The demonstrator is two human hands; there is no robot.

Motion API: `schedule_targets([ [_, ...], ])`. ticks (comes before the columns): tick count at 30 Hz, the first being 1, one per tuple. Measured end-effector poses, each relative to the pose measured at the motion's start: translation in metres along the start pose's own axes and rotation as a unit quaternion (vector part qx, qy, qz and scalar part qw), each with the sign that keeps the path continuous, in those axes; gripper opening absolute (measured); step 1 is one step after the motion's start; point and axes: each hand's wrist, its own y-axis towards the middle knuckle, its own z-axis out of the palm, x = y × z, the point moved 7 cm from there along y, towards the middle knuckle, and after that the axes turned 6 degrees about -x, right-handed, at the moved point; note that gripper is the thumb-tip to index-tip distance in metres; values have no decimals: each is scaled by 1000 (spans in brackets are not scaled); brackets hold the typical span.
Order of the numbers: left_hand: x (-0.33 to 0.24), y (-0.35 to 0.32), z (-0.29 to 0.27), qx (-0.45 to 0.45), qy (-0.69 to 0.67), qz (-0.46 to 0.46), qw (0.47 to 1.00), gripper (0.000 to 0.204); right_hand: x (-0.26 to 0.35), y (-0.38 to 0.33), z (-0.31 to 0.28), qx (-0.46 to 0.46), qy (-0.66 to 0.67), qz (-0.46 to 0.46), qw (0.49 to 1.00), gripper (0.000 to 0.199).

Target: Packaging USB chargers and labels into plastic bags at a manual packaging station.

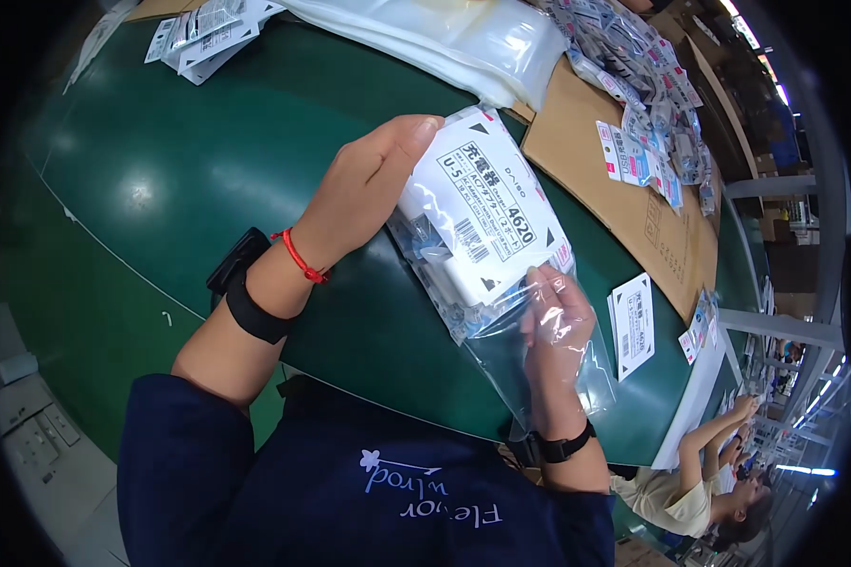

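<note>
A clear plastic bag (496,354) is held tilted above the green table, several small blister packs (435,250) inside it. On top of the packs lies a white printed label card (494,194) with a barcode. My left hand (380,175) grips the bag's far left side, thumb along the card's upper edge. Reaching in through the near, loose mouth of the bag, my right hand (556,317) pinches the card's near right corner. Film covers part of the right fingers.
More label cards lie at right (633,326) and far left (213,38) on the green table (246,123). Flat clear bags (435,33) are stacked at the back. Blister packs (633,71) are heaped on cardboard (615,203). Another person (695,496) works at lower right.
</note>
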Motion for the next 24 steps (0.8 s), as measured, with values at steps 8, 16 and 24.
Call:
schedule_targets([
  [8,-6,0,2,13,17,-6,1000,46,-16,-9,-2,-22,192,-20,981,13],
  [16,-6,-4,3,51,36,-20,998,49,-5,-14,1,-39,93,-16,995,12],
  [24,-7,-3,7,55,60,9,997,47,-1,-9,0,-24,36,-29,999,15],
])
